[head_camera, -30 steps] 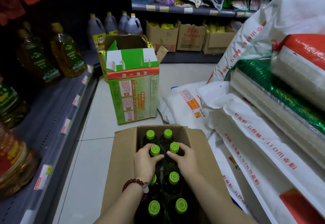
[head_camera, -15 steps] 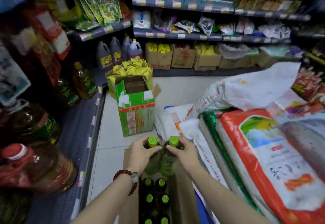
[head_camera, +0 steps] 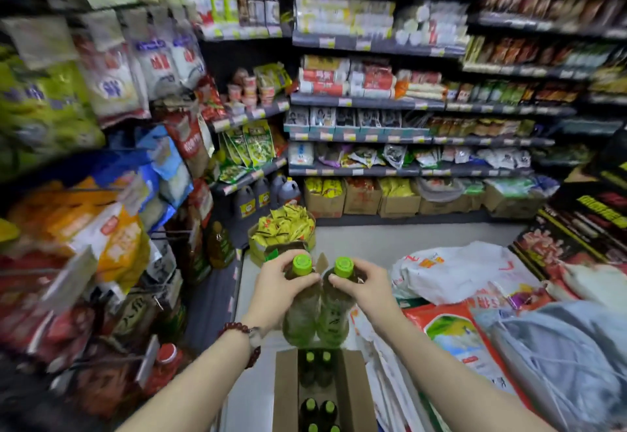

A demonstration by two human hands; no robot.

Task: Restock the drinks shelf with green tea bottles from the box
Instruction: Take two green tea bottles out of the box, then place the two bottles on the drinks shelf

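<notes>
A: What are the two hands doing?

B: The left hand (head_camera: 276,284) is gripping one green tea bottle (head_camera: 300,309) near its neck, its fingers (head_camera: 307,279) curling round just under the green cap (head_camera: 302,264). The right hand (head_camera: 368,284) is gripping a second green tea bottle (head_camera: 334,312) the same way, its fingers (head_camera: 342,283) wrapping below that bottle's cap (head_camera: 344,267).

A: How are the bottles sitting relative to each other?

B: They are hanging upright side by side, their bodies touching or nearly so, between the two sets of fingers. Both are being held clear of the box (head_camera: 353,394), which is lying open directly beneath the fingers.

A: Is anything remaining in the box?

B: Yes, more green-capped bottles (head_camera: 319,408) are standing inside it, straight below the held pair.

A: What is lying around the hands?

B: A beaded bracelet (head_camera: 244,333) is circling the left wrist. To the left of the fingers, shelves (head_camera: 217,299) with oil bottles (head_camera: 219,245) and bagged goods are blurring past. To the right of the fingers, large sacks (head_camera: 461,340) are lying stacked. Beyond the fingers, a carton of yellow packets (head_camera: 283,226) is sitting on the floor (head_camera: 407,238), with the stocked back shelving (head_camera: 366,102) rising behind it.
</notes>
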